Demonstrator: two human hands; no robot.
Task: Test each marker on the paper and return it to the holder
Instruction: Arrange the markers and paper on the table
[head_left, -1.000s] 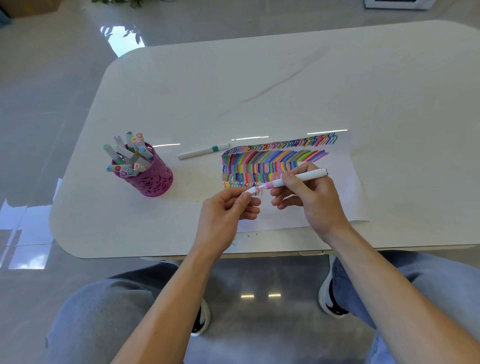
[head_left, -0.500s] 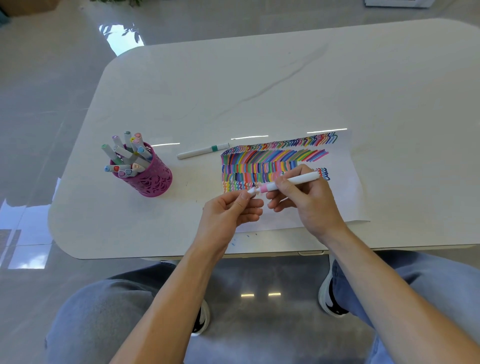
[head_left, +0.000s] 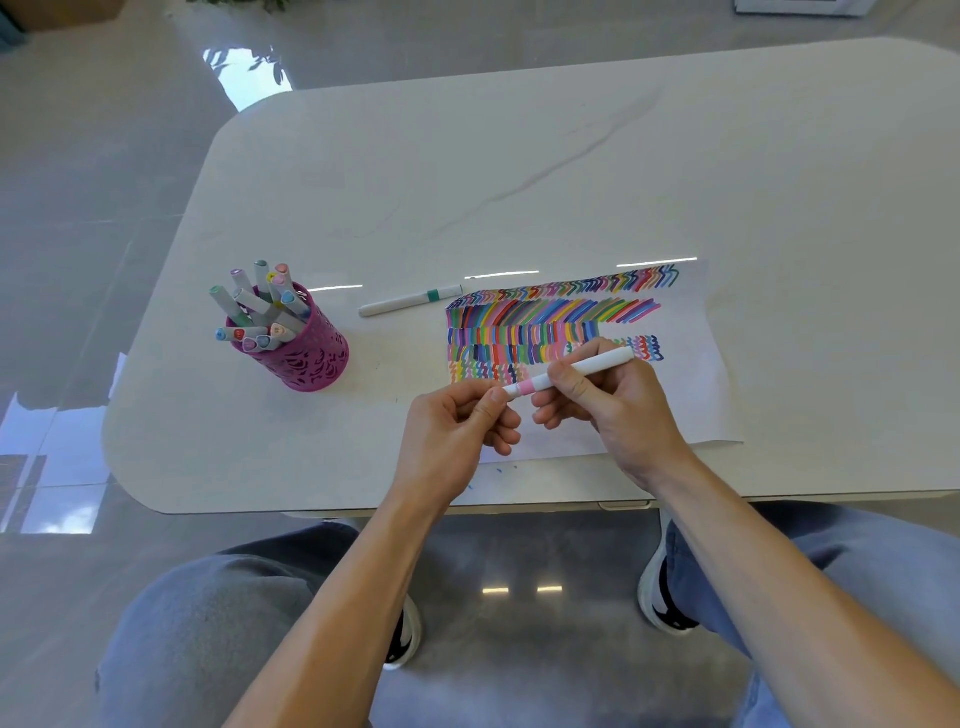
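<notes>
My right hand (head_left: 618, 410) grips a white marker with a pink band (head_left: 597, 366) just above the paper (head_left: 696, 395), which carries rows of coloured strokes. My left hand (head_left: 457, 431) pinches the marker's left end, where the cap sits; the tip is hidden under its fingers. A second white marker with a green band (head_left: 410, 300) lies on the table to the left of the paper. The magenta holder (head_left: 306, 358) stands further left with several markers in it.
The white table (head_left: 519, 171) has a rounded front left corner and its front edge runs just below my wrists. My knees and shoes show below it over a glossy floor.
Both hands and the pink marker drifted slightly left and toward me. My left fingers closed over the marker's left end, covering the tip.
</notes>
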